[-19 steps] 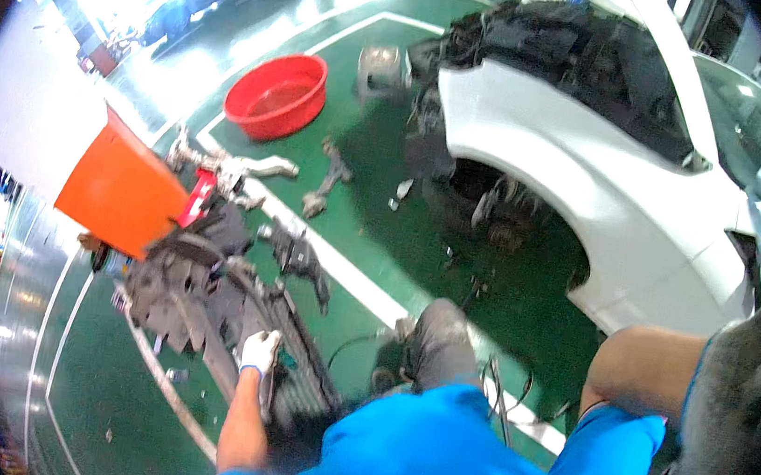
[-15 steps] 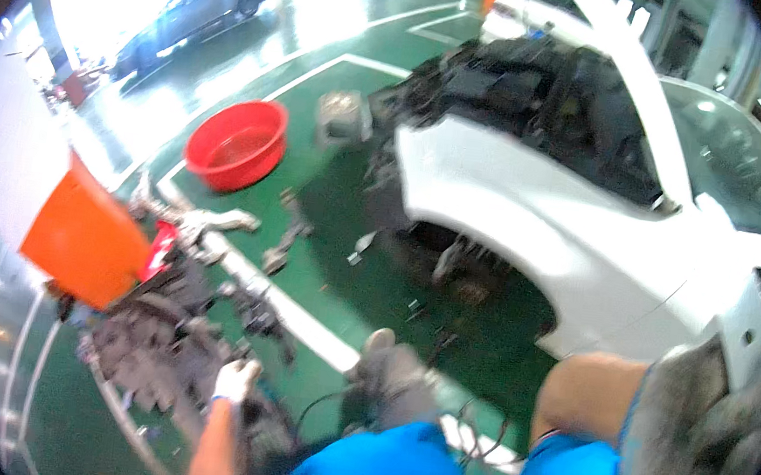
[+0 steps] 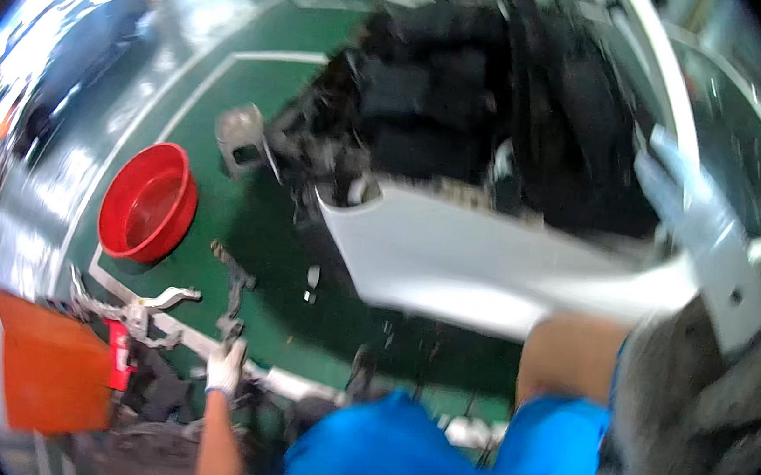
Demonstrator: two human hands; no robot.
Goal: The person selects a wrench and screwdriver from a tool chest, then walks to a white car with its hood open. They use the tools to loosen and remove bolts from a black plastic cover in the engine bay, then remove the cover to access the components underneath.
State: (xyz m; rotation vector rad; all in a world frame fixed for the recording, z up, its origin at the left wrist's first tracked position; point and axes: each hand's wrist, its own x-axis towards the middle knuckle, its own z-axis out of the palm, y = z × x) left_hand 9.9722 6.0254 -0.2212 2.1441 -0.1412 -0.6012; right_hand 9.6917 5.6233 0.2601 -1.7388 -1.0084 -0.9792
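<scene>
My left hand (image 3: 225,367), in a white glove, hangs low at the left, blurred by motion. In the picture it overlaps the near end of a grey metal arm (image 3: 237,289) lying on the floor; whether they touch I cannot tell, and its fingers are smeared. Very near at the right edge is my right hand (image 3: 695,405) in a dirty grey glove, my arm bent and raised. Its fingers wrap a pale metal bracket-like piece (image 3: 713,247) with a round hole, which sticks up and leftward in front of the car.
The white fender (image 3: 452,264) and dark engine bay (image 3: 443,104) of a partly dismantled car stand ahead. A red tub (image 3: 181,215), a grey boxy part (image 3: 240,137), pale metal parts (image 3: 142,309), an orange panel (image 3: 47,364) and dark parts (image 3: 161,391) are at left.
My view has shifted, so the tub and loose parts sit further left and lower. My left hand has passed from over the dark pile to the grey metal arm. More of the pale piece shows.
</scene>
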